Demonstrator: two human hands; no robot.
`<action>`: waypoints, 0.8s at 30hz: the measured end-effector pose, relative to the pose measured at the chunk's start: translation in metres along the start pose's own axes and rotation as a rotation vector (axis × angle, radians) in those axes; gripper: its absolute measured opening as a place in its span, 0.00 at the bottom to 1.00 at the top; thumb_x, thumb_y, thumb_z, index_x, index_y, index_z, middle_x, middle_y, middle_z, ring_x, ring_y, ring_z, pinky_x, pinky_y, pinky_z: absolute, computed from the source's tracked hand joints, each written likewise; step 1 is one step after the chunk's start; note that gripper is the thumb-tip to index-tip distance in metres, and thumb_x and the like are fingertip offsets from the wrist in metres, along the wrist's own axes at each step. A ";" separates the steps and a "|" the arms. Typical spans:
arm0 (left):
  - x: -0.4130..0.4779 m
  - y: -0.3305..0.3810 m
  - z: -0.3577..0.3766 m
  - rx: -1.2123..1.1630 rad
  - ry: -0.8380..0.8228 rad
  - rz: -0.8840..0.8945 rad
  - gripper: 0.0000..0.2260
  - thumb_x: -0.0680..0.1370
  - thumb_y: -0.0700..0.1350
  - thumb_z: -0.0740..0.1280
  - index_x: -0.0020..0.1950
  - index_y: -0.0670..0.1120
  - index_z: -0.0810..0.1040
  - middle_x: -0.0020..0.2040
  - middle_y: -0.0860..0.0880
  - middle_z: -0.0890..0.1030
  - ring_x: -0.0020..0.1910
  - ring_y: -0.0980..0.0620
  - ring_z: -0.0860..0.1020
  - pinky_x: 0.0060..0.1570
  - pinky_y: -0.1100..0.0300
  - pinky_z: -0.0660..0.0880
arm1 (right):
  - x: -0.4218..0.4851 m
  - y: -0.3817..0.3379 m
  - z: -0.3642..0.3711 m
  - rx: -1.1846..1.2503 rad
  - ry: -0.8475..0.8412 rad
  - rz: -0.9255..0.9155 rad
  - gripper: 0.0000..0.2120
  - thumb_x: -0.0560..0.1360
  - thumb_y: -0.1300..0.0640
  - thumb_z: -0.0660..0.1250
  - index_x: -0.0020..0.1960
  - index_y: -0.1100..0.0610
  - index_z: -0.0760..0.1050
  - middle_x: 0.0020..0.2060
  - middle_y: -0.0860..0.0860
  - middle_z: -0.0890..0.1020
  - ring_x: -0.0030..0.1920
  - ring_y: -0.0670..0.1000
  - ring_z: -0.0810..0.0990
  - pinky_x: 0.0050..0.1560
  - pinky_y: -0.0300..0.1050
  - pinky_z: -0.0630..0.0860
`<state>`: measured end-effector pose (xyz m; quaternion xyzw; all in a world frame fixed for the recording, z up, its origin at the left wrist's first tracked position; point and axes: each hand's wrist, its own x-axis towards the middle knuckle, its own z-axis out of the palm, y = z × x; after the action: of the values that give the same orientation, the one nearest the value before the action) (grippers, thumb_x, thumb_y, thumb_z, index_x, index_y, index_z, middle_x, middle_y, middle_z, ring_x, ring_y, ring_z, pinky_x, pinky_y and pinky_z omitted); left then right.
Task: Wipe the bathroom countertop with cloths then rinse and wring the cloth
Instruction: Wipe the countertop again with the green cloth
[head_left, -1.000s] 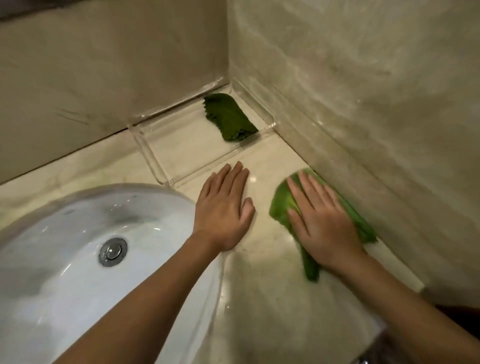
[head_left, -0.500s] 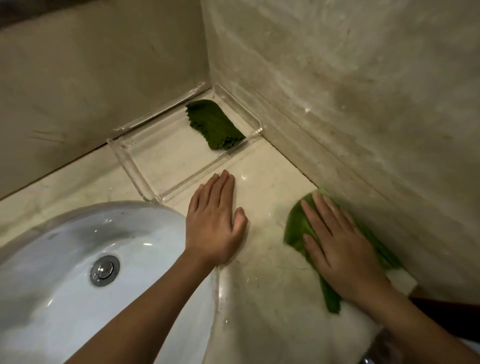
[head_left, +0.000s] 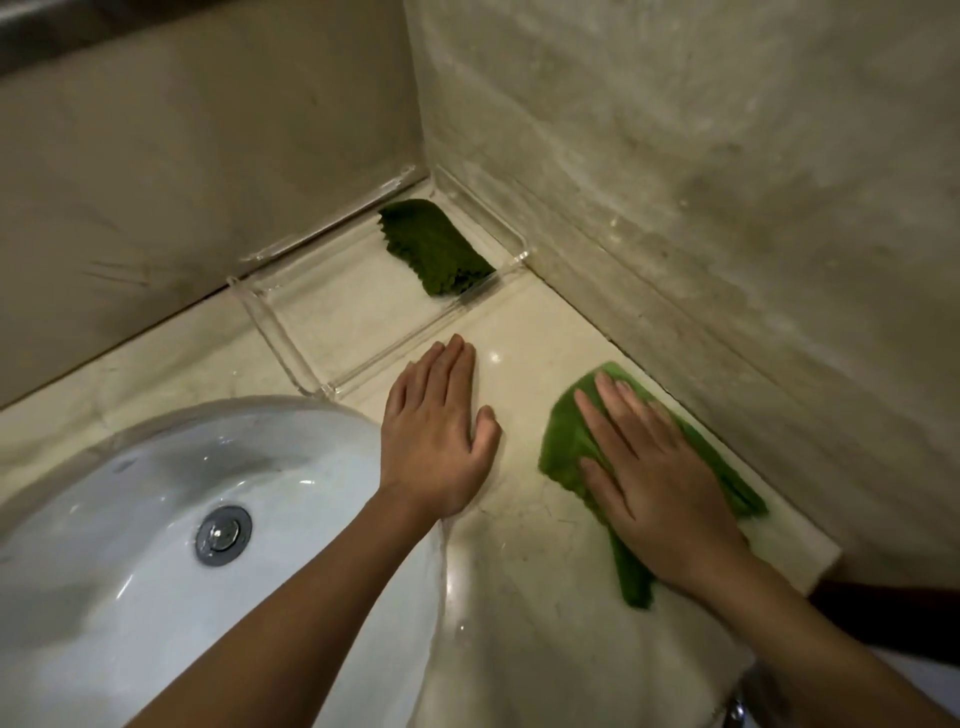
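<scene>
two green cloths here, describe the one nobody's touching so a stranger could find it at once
Find the corner where the two walls meet, beyond the white sink. A clear tray sits on the countertop there, and the dark green cloth lies at its far right end. Unlike the brighter green cloth pressed under the right hand, it lies inside the tray, untouched.

Left hand (head_left: 436, 436), right hand (head_left: 655, 486) bare; forearms (head_left: 291, 613) bare too

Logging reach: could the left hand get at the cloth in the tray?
Likely yes: left hand lies flat, empty, beside the open tray; only its low rim lies before the cloth.
</scene>
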<state>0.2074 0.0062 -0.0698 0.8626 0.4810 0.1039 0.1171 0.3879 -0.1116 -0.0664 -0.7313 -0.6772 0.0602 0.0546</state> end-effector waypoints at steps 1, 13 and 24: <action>0.000 0.000 -0.001 -0.005 -0.005 0.004 0.31 0.76 0.57 0.44 0.77 0.46 0.55 0.77 0.48 0.57 0.75 0.52 0.52 0.73 0.58 0.42 | -0.007 0.003 -0.001 -0.016 -0.003 0.001 0.27 0.81 0.44 0.43 0.77 0.53 0.49 0.76 0.51 0.52 0.75 0.50 0.49 0.73 0.53 0.51; -0.083 -0.064 -0.033 -0.113 0.176 -0.088 0.19 0.76 0.51 0.59 0.63 0.46 0.76 0.67 0.49 0.74 0.68 0.48 0.70 0.63 0.53 0.65 | 0.094 -0.051 0.011 -0.003 0.031 -0.011 0.30 0.78 0.43 0.39 0.76 0.56 0.49 0.76 0.56 0.52 0.76 0.53 0.49 0.74 0.51 0.44; -0.098 -0.086 -0.039 -0.058 0.196 -0.275 0.18 0.75 0.52 0.57 0.59 0.47 0.78 0.64 0.52 0.76 0.60 0.52 0.74 0.51 0.57 0.70 | 0.068 -0.012 0.000 0.025 -0.039 -0.238 0.26 0.80 0.42 0.43 0.76 0.47 0.50 0.76 0.47 0.52 0.75 0.49 0.49 0.73 0.52 0.44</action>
<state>0.0764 -0.0303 -0.0651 0.7708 0.6002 0.1843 0.1074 0.3812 -0.0428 -0.0650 -0.6437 -0.7593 0.0760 0.0574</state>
